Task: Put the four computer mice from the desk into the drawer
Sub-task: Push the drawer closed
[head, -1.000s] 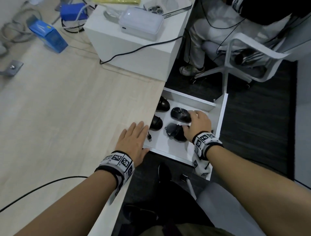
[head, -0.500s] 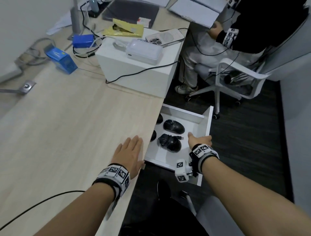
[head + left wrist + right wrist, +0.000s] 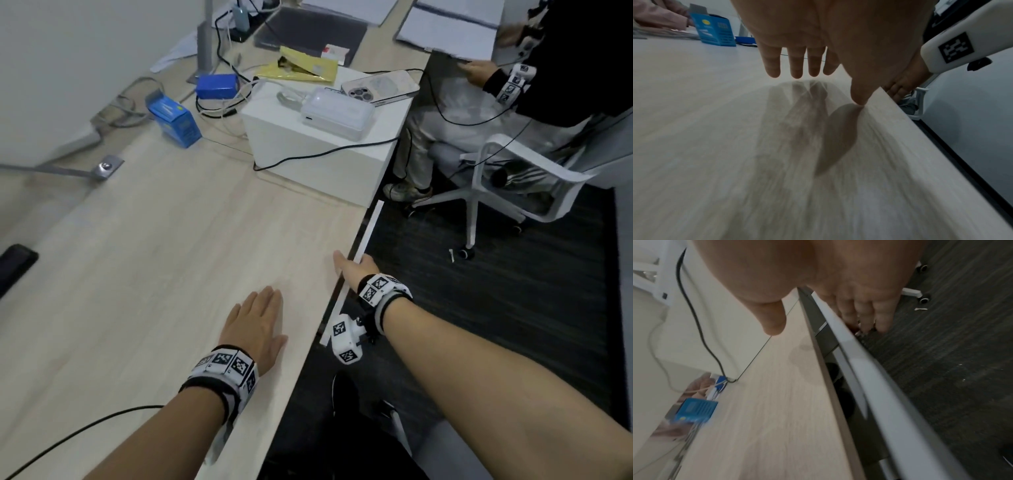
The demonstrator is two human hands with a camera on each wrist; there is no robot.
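Note:
The white drawer front point(image 3: 368, 229) sits almost flush under the edge of the pale wooden desk point(image 3: 171, 257), leaving a narrow gap. My right hand point(image 3: 356, 270) presses on that front, thumb above the desk edge and fingers point(image 3: 867, 316) down its outer face. The right wrist view shows the drawer front point(image 3: 869, 369) with dark rounded shapes point(image 3: 840, 395) in the gap, too blurred to name. No mouse is plainly visible anywhere. My left hand point(image 3: 255, 322) lies flat on the desk near its edge, fingers point(image 3: 795, 65) straight, holding nothing.
A white box point(image 3: 318, 161) stands at the desk's far edge, carrying a white power bank point(image 3: 337, 113) and a phone point(image 3: 380, 87). A blue carton point(image 3: 174, 120) and cables lie behind. A person sits in a white chair point(image 3: 507, 178) on the dark carpet to the right.
The drawer, open with the black mice showing inside, has slid in under the desk. My right hand left the mice, went to the drawer front and moved in with it. The left hand stayed put.

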